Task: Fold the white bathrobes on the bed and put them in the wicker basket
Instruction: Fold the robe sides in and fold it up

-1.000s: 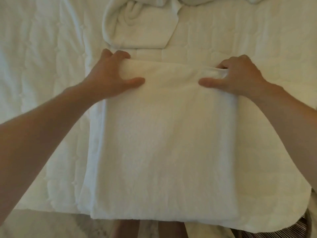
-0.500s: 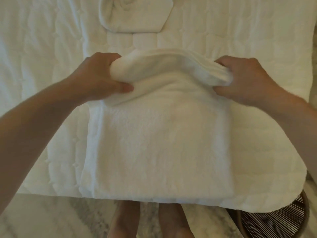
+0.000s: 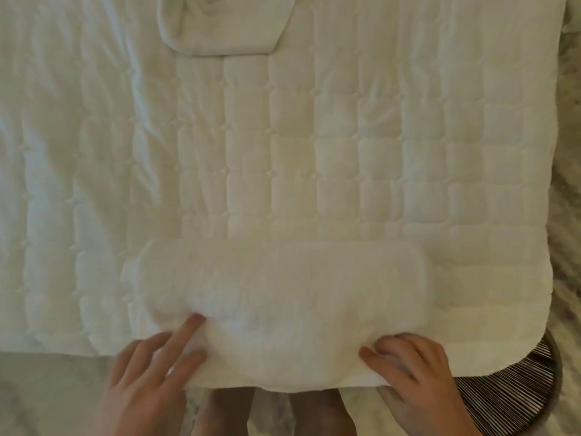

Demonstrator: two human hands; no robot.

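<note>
Wicker basket (image 3: pixel 515 401) beside folded bathrobe (image 3: pixel 276 294)

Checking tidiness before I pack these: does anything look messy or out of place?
Mostly tidy. The folded robe lies flat under both hands at the bed edge. A second robe at the far side sits bunched, not yet folded.

No readable text anywhere. No labels, brand marks, numbers or signs on the folded bathrobe (image 3: pixel 276 297), the quilted bed (image 3: pixel 314 152), or the wicker basket (image 3: pixel 509 394). All plain surfaces.
</note>
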